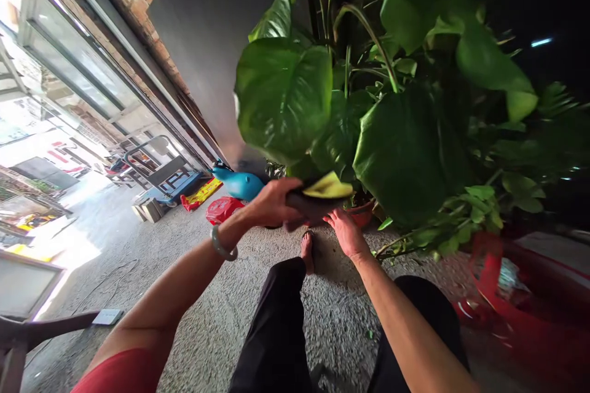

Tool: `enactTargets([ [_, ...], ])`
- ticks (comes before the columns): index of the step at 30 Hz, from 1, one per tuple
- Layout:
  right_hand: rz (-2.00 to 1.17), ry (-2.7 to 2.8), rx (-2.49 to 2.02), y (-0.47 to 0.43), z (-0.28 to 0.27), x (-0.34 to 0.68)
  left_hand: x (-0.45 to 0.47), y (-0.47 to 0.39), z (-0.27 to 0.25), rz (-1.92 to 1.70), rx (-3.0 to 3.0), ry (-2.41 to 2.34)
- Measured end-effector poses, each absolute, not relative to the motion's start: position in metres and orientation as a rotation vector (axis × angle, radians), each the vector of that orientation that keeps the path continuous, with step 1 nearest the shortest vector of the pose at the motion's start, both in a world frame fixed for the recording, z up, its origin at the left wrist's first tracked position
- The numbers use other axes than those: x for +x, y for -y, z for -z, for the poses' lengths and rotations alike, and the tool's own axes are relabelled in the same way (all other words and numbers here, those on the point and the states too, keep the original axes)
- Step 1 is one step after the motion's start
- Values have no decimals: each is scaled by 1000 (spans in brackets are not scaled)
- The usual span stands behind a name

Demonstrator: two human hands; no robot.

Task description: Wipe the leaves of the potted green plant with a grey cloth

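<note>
My left hand (276, 199), with a pale bangle at the wrist, is closed on a dark brown, floppy thing (313, 206); whether it is cloth or a withered leaf I cannot tell. A yellow piece (330, 186), leaf-like in shape, shows on top of it. Just below and to the right, my right hand (346, 234) reaches up with its fingers stretched out, close to the brown thing's lower edge. Big green leaves (286, 95) of a potted plant hang over both hands. Behind the right fingers, part of a reddish-brown pot (362, 215) shows.
A blue rounded object (242, 184) and a red plastic item (224, 210) are on the rough floor at left, near a platform trolley (161, 181). At lower right is a red container (530, 307). Leafy stems (442, 227) spread low on the right.
</note>
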State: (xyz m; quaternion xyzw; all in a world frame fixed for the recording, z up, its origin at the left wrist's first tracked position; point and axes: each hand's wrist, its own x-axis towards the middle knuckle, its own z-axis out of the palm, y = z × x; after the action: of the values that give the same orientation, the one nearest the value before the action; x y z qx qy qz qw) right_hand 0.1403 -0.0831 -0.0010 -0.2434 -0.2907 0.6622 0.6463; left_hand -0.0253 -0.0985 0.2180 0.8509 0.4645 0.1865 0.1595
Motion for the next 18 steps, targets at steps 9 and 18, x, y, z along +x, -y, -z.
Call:
enactTargets([
  [9, -1524, 690, -560, 95, -9, 147, -10, 56, -209, -1157, 2529, -1642],
  [18, -1511, 633, -586, 94, -9, 160, -30, 96, -225, -794, 2312, -1283],
])
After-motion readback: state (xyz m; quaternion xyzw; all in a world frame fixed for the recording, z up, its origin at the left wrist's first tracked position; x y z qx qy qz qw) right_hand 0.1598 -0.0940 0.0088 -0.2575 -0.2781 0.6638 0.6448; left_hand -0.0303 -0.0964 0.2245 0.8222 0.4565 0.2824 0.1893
